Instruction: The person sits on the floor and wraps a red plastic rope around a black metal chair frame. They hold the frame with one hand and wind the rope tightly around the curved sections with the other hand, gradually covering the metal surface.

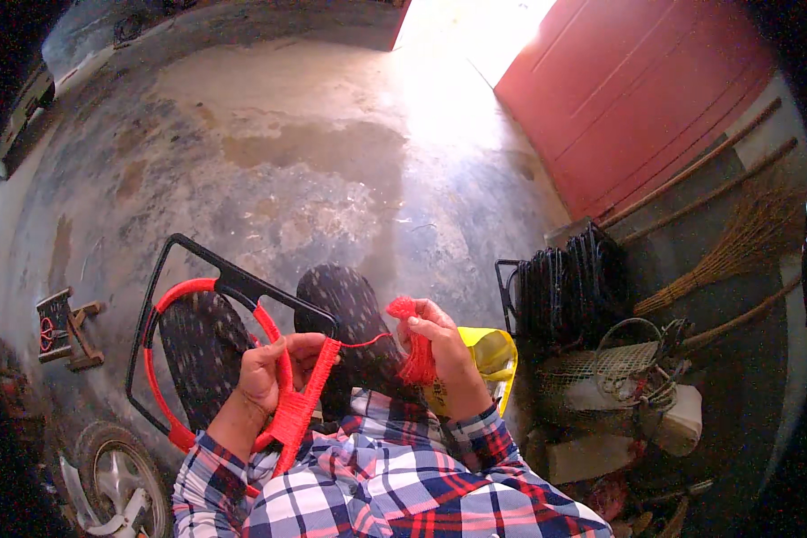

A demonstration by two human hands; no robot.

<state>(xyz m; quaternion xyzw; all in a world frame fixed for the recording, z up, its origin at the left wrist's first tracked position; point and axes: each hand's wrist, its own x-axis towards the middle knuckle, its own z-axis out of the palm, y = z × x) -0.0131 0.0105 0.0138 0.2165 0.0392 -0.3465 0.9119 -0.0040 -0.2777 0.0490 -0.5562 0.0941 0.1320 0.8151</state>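
A black frame [208, 254] with a round ring inside it rests across my lap. Red cord [294, 418] is wound tightly over much of the ring and along one straight bar. My left hand [273, 368] is closed around the wrapped frame near the bar's upper end. In my right hand [441, 345], raised over my right knee, is a bundle of red cord [415, 363], gripped between thumb and fingers. A single strand runs from the bar across to that bundle, sagging slightly.
Stacked black frames [560, 287] stand on the right, near a yellow bag [490, 354]. Beyond them lean a twig broom [735, 238] and wooden poles beside a red door [637, 99]. A wire mesh roll [601, 366] lies lower right. At left are a small wooden stool [85, 332] and a wheel [121, 475].
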